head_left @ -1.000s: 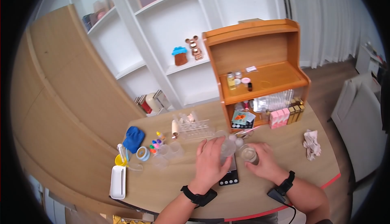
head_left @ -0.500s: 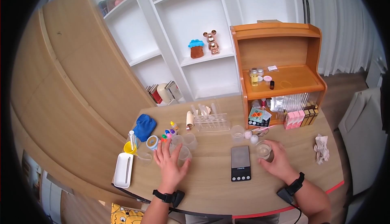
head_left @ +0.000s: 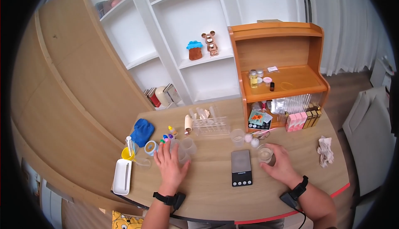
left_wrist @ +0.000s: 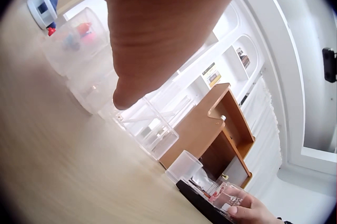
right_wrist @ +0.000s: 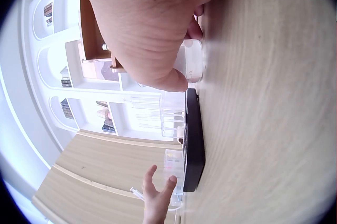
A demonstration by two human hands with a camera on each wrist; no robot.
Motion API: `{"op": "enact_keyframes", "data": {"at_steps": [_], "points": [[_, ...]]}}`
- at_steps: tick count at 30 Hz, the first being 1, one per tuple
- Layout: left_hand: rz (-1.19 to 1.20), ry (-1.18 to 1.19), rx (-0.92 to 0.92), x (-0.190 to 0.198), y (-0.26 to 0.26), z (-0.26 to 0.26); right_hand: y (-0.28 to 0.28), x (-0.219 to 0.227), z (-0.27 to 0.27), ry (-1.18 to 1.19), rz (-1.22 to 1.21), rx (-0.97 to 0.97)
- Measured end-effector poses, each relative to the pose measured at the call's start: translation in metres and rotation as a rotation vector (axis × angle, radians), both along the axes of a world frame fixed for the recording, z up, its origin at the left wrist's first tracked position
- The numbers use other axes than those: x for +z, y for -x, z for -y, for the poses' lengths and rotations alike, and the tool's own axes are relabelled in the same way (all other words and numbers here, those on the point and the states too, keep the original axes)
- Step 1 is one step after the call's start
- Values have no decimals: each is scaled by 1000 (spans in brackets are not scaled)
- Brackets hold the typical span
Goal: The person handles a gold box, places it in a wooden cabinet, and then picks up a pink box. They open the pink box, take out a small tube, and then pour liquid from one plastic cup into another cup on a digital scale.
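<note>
My right hand (head_left: 282, 165) grips a small clear cup (head_left: 265, 156) with clear liquid in it, thumb and fingers round its side. In the right wrist view this cup (right_wrist: 192, 61) stands on the table. My left hand (head_left: 169, 171) is at the left, fingers spread and extended, beside several translucent plastic cups (head_left: 189, 146). In the left wrist view its thumb overlaps the nearest of these cups (left_wrist: 92, 92). Between the hands lies a black digital scale (head_left: 241, 162) with a bare plate. Behind it stands another clear cup (head_left: 237, 138), next to two pale balls (head_left: 254, 142).
A rack of clear tubes (head_left: 211, 125) stands at the back, beside a wooden shelf unit (head_left: 279, 88) with bottles and boxes. At left are a white tray (head_left: 118, 177), yellow cup (head_left: 127, 153), tape roll (head_left: 151, 148) and blue cloth (head_left: 142, 131). Crumpled tissue (head_left: 325, 151) lies at right.
My left hand has moved from over the scale, where it held a clear cup, leftward to the group of cups. The right hand stays at its cup. The head view has shifted.
</note>
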State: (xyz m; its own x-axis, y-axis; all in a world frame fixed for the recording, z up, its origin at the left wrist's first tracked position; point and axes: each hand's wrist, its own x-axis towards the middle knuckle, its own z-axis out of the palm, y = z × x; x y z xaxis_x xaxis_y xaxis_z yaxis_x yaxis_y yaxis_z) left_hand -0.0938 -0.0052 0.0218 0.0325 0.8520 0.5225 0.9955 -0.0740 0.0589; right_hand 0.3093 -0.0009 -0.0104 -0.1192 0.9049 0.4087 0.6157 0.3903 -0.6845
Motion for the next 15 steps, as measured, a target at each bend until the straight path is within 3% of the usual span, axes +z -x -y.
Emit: {"op": "enact_keyframes", "data": {"at_steps": [5,7,8,9,11,15], "points": [[58,-10,-103,25,-46,-3,-1,-6,-1,-50,29,19],[244,-7,-392,21,-68,-14,-1,-5,0,-34,27,12],[280,50,-425,24,-83,-19,-1,-4,0,-18,26,11],[282,45,-435,23,-96,-25,-1,-5,-1,-23,30,2],[534,232,-474,14,-118,-45,-3,-10,-1,24,36,19],[632,354,-417,-16,-144,-79,0,-5,0,-6,32,-29]]}}
